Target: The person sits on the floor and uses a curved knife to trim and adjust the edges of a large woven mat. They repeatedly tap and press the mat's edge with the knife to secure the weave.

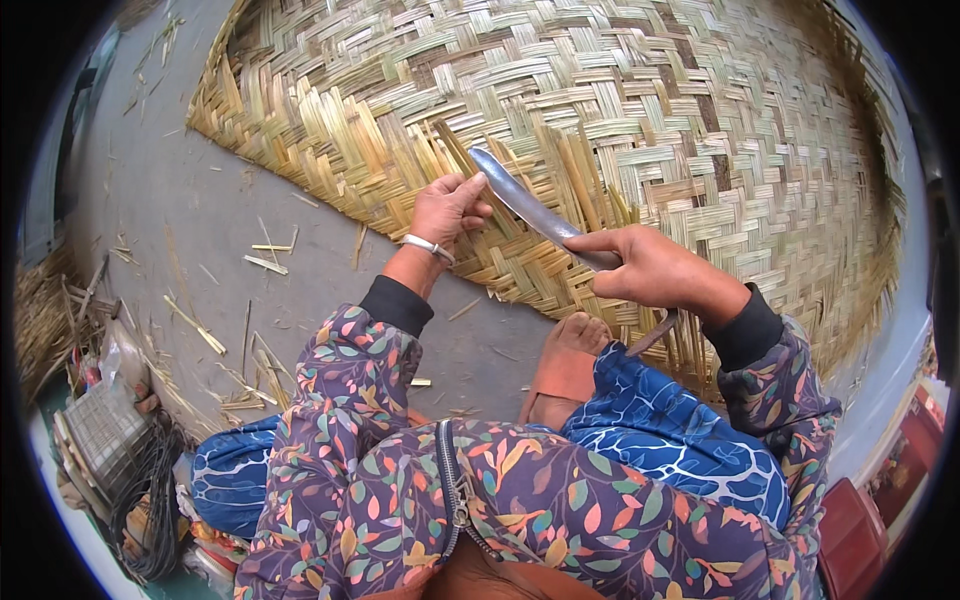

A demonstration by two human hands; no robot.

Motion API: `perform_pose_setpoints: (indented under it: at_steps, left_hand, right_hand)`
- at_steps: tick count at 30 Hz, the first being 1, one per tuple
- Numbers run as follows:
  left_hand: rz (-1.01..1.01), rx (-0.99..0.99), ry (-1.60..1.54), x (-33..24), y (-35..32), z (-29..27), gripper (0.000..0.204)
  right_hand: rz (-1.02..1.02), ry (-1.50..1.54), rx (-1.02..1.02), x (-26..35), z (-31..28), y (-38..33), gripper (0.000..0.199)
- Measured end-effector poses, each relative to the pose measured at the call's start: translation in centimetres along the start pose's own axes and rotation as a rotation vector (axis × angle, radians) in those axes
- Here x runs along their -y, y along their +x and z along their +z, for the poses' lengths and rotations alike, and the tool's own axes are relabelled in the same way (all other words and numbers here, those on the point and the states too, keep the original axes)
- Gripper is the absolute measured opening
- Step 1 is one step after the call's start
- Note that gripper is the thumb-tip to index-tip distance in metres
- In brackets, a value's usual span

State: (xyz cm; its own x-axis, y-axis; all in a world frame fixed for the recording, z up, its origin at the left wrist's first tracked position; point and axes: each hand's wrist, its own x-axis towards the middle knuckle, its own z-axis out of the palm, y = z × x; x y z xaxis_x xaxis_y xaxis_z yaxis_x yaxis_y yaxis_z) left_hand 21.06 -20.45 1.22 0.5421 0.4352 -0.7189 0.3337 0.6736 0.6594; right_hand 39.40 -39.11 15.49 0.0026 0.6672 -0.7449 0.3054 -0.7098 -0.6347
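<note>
A large woven mat of flat bamboo strips [620, 110] spreads over the grey floor and fills the upper part of the view. My right hand [655, 268] is closed around the handle of a long metal knife [525, 200], its blade pointing up and left across the mat's edge. My left hand [447, 208], with a silver bangle on the wrist, grips the loose strip ends at the mat's near edge, right beside the blade's tip. My bare foot in an orange sandal [565, 365] rests on the floor just below the mat's edge.
Loose bamboo slivers [200, 330] lie scattered on the concrete floor [180, 190] at left. A heap of clutter with a wire basket and dark cord [115, 440] sits at the lower left. Red objects [860, 530] stand at the lower right.
</note>
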Motion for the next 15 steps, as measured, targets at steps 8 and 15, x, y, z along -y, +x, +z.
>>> perform_pose_setpoints:
  at_steps: [8,15]
  left_hand:
    - [-0.066,-0.051,-0.148,-0.7,-0.6,1.1,0.02]
    - [-0.074,-0.114,-0.11,-0.8,-1.0,1.9,0.021]
  right_hand:
    - [-0.104,-0.25,-0.242,-0.7,3.0,1.9,0.055]
    - [-0.122,-0.368,-0.35,-0.1,4.6,4.5,0.053]
